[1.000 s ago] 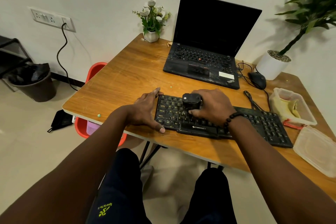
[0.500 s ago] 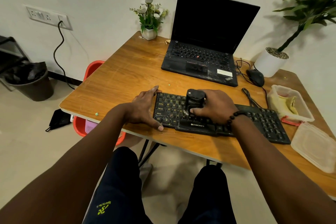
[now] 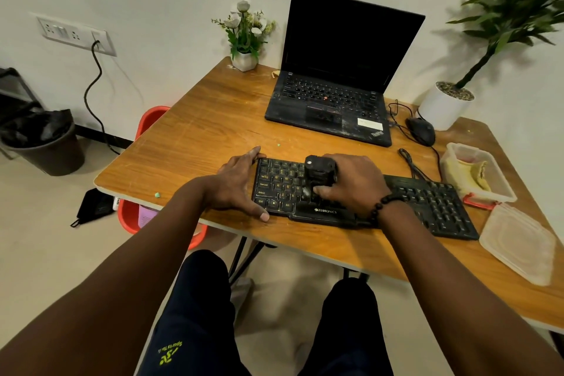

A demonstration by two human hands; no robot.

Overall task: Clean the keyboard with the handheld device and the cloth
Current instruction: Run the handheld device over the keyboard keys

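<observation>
The left hand (image 3: 235, 189) lies flat, fingers straight, bracing the keyboard (image 3: 360, 198) at the worktop's (image 3: 189, 143) near edge. The right hand (image 3: 351, 183) grips the device (image 3: 319, 169) on the keys. Pushing hard could slide the keyboard off. The cloth (image 3: 470, 174) sits in a tub (image 3: 500, 192).

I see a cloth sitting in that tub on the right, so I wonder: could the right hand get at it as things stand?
Probably not at once. The right hand grips the handheld device on the keyboard, so it is occupied. The tub holding the cloth is lidless, with nothing between.
</observation>
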